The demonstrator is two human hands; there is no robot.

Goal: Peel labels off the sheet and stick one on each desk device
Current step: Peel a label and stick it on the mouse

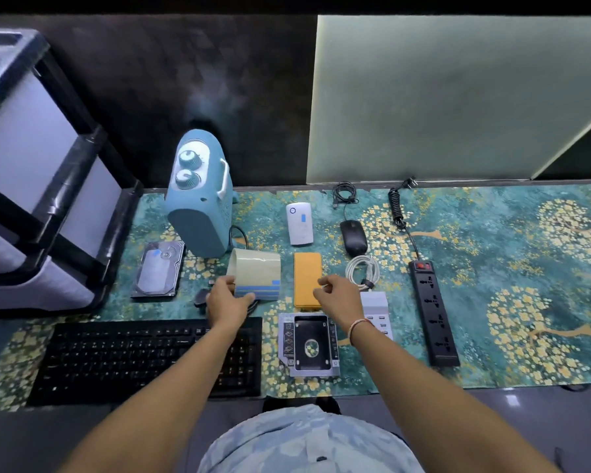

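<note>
In the head view, a label sheet [257, 273] is held at its near left corner by the left hand [226, 299], fingers and thumb curled round the edge so that the far end curls up off the patterned desk mat [492, 302]; most of the backing looks bare, with blue label strips left only along the near edge. The sheet is kept raised, probably so that the remaining strips stay within reach of the other hand. The right hand [338, 295] hovers over the near end of the yellow case [307, 279], its fingertips drawn together as if something small were pinched (whether a label is actually held between them cannot be told at this size). The devices are laid out well apart across the mat, presumably so each can be reached and labelled in turn: a hard drive [157, 269] at the left with a small blue mark on top, a blue heater [200, 199] behind it, a white router [299, 223] bearing a blue patch, a black mouse [354, 237], a coiled white cable [362, 271], a power strip [432, 314] at the right, a drive caddy [309, 343] and a keyboard [151, 360] nearest the person. The yellow case appears to be the next device to be labelled.
</note>
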